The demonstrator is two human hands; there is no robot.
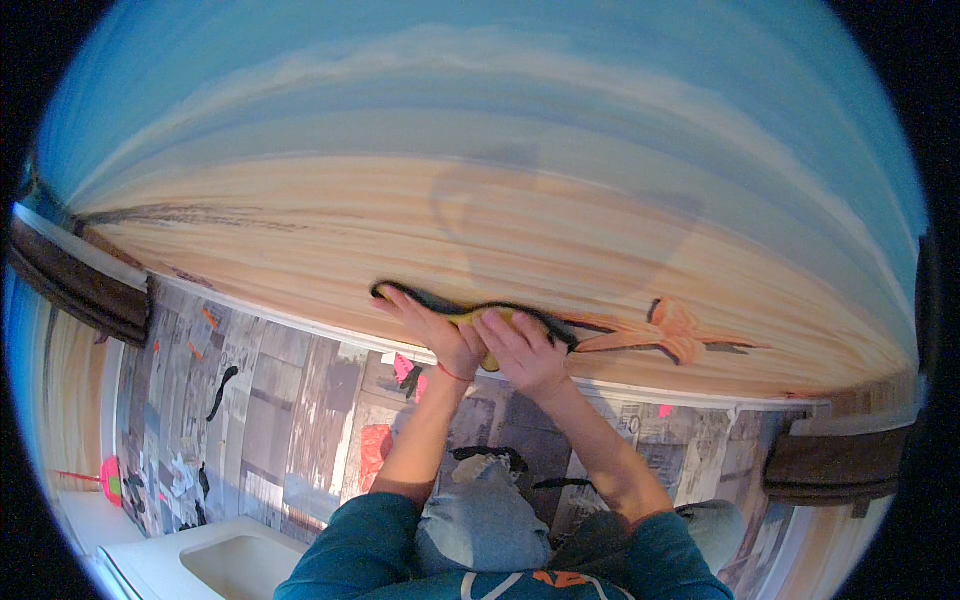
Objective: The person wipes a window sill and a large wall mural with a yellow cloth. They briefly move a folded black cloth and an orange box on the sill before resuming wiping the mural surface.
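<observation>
My left hand (439, 324) lies over the left part of a yellow piece with a black border (450, 311), low on a painted wall (337, 247). My right hand (525, 351) covers its right part, fingers bent and slightly spread. Together they hold the piece against the wall, and much of its yellow face is hidden under them. Between the wrists a small yellow end shows. Just to the right, an orange starfish-like shape (673, 330) with dark edging is on the wall; whether it is painted or stuck on I cannot tell.
A white baseboard (637, 396) runs below the wall. The wood-patterned floor (255, 420) bears black strips (222, 393), pink scraps (405, 369) and a red sheet (375, 457). A white basin-like fixture (225, 551) stands lower left. Dark brown ledges (836, 465) flank both sides.
</observation>
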